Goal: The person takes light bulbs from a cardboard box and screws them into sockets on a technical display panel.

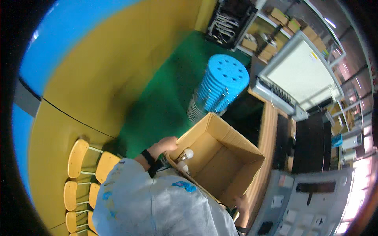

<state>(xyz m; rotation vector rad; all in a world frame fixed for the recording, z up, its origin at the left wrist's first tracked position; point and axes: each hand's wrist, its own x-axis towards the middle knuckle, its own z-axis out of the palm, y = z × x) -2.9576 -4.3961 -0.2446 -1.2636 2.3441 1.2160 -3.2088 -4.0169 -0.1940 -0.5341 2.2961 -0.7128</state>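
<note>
An open cardboard box [220, 153] is held up in front of my body, tilted so that its inside shows. My left hand [168, 144] grips its left side near the rim, with a black band around the wrist. On the opposite side my right hand [241, 203] is closed on the box's near right edge, its fingers partly hidden. Inside the box, against the wall nearest me, lie a white light bulb [188, 153] and a second white bulb [182, 166], partly covered by the rim. The rest of the box bottom is bare cardboard.
A stack of blue round stools [224, 78] stands just beyond the box on the green floor [157, 100]. Yellow chairs [78, 157] line the left side. A wood-edged table [267, 126], a whiteboard [301, 69] and shelves with boxes [279, 17] are to the right.
</note>
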